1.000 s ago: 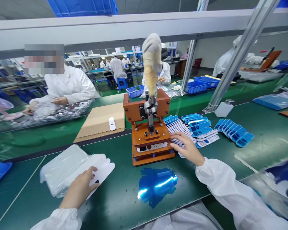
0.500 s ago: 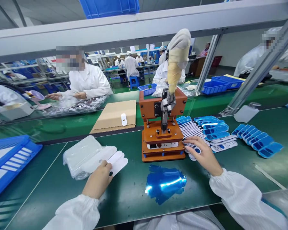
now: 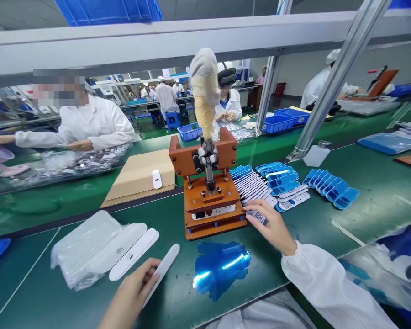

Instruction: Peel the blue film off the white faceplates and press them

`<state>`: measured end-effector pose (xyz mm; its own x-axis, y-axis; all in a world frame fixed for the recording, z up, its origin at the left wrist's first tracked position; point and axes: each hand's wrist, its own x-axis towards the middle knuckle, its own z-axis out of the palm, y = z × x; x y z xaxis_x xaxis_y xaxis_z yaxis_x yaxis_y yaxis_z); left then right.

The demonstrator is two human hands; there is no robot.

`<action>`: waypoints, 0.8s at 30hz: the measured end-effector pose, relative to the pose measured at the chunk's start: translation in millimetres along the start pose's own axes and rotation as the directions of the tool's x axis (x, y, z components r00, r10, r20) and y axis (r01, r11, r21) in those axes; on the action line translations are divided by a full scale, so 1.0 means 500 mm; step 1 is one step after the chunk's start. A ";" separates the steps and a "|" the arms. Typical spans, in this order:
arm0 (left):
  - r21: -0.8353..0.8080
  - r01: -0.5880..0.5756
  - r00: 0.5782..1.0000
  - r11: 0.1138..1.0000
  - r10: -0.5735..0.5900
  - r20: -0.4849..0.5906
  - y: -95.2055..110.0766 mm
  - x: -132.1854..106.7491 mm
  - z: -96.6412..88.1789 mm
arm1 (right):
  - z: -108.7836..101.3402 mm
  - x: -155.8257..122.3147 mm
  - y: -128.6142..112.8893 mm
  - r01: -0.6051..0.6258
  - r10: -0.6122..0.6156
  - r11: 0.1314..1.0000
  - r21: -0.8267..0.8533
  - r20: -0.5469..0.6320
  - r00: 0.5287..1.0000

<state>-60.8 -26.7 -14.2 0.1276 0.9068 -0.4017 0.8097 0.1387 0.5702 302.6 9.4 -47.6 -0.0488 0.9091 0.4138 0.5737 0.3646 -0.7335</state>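
Observation:
In the lower left of the view, my left hand [image 3: 133,288] is closed on a white rounded strip [image 3: 166,267], pinched near one end and tilted up off the table. More white strips [image 3: 133,256], each with a hole, lie beside a plastic-wrapped stack [image 3: 89,237]. My right hand [image 3: 270,224] has its fingers apart at the right edge of an orange toggle press [image 3: 214,224], over a printed panel [image 3: 255,214]. Inside the press sits a white panel [image 3: 222,211] with dark marks. The press handle [image 3: 205,91] is wrapped and upright.
Blue film pieces [image 3: 222,269] lie in front of the press. To its right are overlapping printed panels [image 3: 251,185] and blue-filmed panels [image 3: 332,187]. A cardboard piece [image 3: 137,178] and a white bottle [image 3: 317,154] stand farther back. Co-workers in white sit across the bench.
My left hand has lifted a white strip from the pile and brought it toward me and the press. My right hand stays beside the press. The whole view has turned right.

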 end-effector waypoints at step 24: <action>-0.497 -0.253 0.955 0.830 0.131 -0.266 0.202 0.099 0.042 | 0.002 0.013 -0.061 0.105 -0.103 0.994 0.003 0.220 0.970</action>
<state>39.3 23.7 8.4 0.0759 0.9901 -0.1180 0.3556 0.0837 0.9309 284.2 4.6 -22.9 -0.2866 0.8886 0.3581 0.5626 0.4586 -0.6879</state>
